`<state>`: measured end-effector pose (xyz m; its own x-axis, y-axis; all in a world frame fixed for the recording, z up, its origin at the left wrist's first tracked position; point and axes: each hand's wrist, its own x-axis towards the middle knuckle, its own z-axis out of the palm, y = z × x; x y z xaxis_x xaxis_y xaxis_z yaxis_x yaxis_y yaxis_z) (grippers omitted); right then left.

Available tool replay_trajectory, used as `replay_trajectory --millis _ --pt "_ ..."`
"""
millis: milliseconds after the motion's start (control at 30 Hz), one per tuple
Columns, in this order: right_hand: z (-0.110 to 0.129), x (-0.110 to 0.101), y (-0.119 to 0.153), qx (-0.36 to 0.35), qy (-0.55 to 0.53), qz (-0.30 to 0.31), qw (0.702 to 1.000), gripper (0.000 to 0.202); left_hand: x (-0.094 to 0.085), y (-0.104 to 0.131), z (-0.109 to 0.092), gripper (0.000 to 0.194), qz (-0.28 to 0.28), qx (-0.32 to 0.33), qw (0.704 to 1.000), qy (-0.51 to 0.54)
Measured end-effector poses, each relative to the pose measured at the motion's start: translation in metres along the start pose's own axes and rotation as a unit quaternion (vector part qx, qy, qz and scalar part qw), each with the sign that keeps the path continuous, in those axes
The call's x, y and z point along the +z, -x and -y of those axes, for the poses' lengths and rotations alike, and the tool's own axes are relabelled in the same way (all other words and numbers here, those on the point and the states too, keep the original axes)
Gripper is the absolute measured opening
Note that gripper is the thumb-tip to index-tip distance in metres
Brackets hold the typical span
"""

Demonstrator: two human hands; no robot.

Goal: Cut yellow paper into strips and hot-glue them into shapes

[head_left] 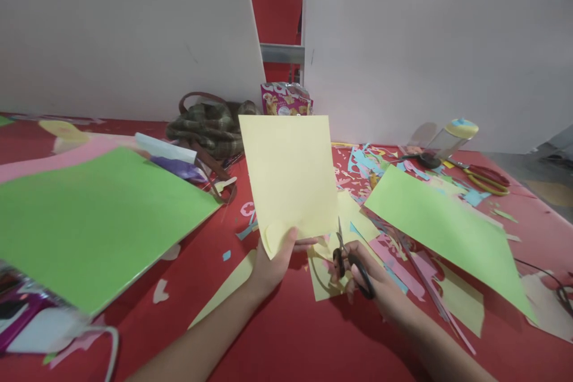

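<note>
My left hand [274,262] grips a pale yellow sheet [293,173] by its lower edge, thumb in front and fingers behind. The sheet stands upright above the table, and its lower left corner curls over. Black-handled scissors [353,265] are in my right hand [369,274], with the blades pointing up beside the sheet's lower right corner. The blades look slightly apart; whether they touch the paper I cannot tell. Below and behind the scissors lie more yellow paper pieces [324,280].
Green sheets lie left [102,221] and right [447,236] on the red table [308,340]. Paper scraps [358,167] are scattered behind. A plaid bag [210,125], a snack packet [286,100], a clear container [447,142] and red-and-yellow scissors [487,179] stand or lie near white panels [425,59].
</note>
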<state>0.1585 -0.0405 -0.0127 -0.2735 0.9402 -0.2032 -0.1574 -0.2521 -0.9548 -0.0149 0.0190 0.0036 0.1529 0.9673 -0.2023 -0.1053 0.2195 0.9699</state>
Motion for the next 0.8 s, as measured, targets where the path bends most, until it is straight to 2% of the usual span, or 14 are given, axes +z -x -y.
replay_trajectory --millis 400,800 --pt "-0.0005 0.0005 0.0004 -0.007 -0.025 -0.020 0.999 0.022 0.0017 0.0000 -0.0029 0.019 -0.007 -0.009 1.000 -0.015" --pt "-0.0007 0.0034 -0.0013 -0.011 -0.023 -0.035 0.999 0.022 0.0001 -0.0003 0.0001 0.030 -0.001 0.000 1.000 -0.012"
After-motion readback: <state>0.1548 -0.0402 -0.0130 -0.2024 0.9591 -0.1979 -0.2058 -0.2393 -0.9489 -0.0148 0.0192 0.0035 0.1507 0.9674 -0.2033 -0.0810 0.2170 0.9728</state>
